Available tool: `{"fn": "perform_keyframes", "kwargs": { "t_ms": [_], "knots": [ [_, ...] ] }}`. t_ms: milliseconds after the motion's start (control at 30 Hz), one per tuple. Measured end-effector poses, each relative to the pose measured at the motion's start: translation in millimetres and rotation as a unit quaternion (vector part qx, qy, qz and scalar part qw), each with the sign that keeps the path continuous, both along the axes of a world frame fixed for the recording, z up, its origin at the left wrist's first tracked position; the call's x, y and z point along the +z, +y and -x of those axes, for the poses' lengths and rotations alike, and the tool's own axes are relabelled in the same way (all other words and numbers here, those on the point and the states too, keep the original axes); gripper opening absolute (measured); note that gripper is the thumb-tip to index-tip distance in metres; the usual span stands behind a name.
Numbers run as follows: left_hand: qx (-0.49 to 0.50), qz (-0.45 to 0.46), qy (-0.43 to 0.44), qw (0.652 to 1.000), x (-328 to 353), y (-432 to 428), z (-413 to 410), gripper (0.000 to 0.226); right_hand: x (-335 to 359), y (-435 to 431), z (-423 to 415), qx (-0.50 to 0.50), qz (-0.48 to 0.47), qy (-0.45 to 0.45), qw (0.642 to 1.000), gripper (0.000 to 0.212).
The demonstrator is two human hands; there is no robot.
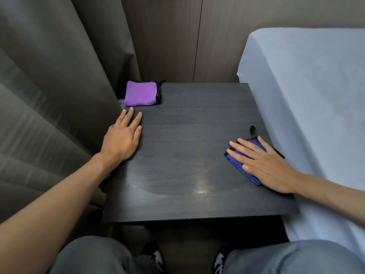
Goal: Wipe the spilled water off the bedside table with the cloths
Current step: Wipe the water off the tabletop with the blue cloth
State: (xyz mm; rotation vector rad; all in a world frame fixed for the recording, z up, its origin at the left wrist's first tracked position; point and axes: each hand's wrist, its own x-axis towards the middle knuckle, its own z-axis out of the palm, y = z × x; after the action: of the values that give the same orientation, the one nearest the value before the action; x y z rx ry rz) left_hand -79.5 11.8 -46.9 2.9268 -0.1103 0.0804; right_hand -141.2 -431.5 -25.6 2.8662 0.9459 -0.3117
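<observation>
**Kid:** Two cloths are on the bedside table. Where is each one?

**Helper:** One is the blue cloth. It lies near the right edge of the table, on the side by the bed. The right hand is flat on top of it, with the fingers spread out and pressing down. The hand is not curled around it. Blue shows past the fingertips and along the thumb side. A little black loop sticks out of the cloth on its far side.

**Kid:** And the other one?

**Helper:** That is the purple cloth. It is folded into a small square with a black edge. It sits at the far left corner of the table, beside the grey curtain.

**Kid:** Is a hand on it?

**Helper:** No. The left hand lies open and flat on the left edge of the table, holding nothing. Its fingertips point at the purple cloth and come very close, but there is a thin gap between them.

**Kid:** Where is the water?

**Helper:** A pale, shiny wet patch is on the near half of the dark table top. It lies between the two arms, closer to the person than both hands. The blue cloth is just to the right of it. The purple cloth is well apart from it.
</observation>
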Motion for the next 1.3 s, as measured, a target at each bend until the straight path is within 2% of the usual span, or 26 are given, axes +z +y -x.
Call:
{"fn": "perform_keyframes", "kwargs": {
  "t_ms": [200,333,500,700,933,1300],
  "knots": [
    [0.000,0.020,0.015,1.000,-0.3,-0.3,-0.7,0.053,-3.4,11.6,16.1,-0.127,-0.013,-0.021,0.992,0.058],
    [0.012,0.024,0.020,0.999,2.0,-3.8,-0.7,0.053,-8.1,29.5,34.6,-0.253,-0.047,-0.038,0.966,0.053],
    [0.015,0.042,0.018,0.999,4.6,-6.3,2.3,0.052,-17.0,63.8,54.7,-0.448,-0.095,-0.053,0.888,0.055],
    [0.016,0.049,0.008,0.999,2.1,-5.2,2.5,0.052,-15.5,114.3,66.2,-0.580,-0.104,-0.036,0.807,0.057],
    [0.019,0.064,0.008,0.998,0.6,-5.7,1.8,0.052,-6.1,170.6,65.2,-0.680,-0.137,-0.039,0.720,0.059],
    [0.026,0.051,0.014,0.998,4.9,-7.3,3.5,0.052,-10.4,261.1,80.5,-0.686,-0.142,-0.058,0.711,0.065]
  ]
}}
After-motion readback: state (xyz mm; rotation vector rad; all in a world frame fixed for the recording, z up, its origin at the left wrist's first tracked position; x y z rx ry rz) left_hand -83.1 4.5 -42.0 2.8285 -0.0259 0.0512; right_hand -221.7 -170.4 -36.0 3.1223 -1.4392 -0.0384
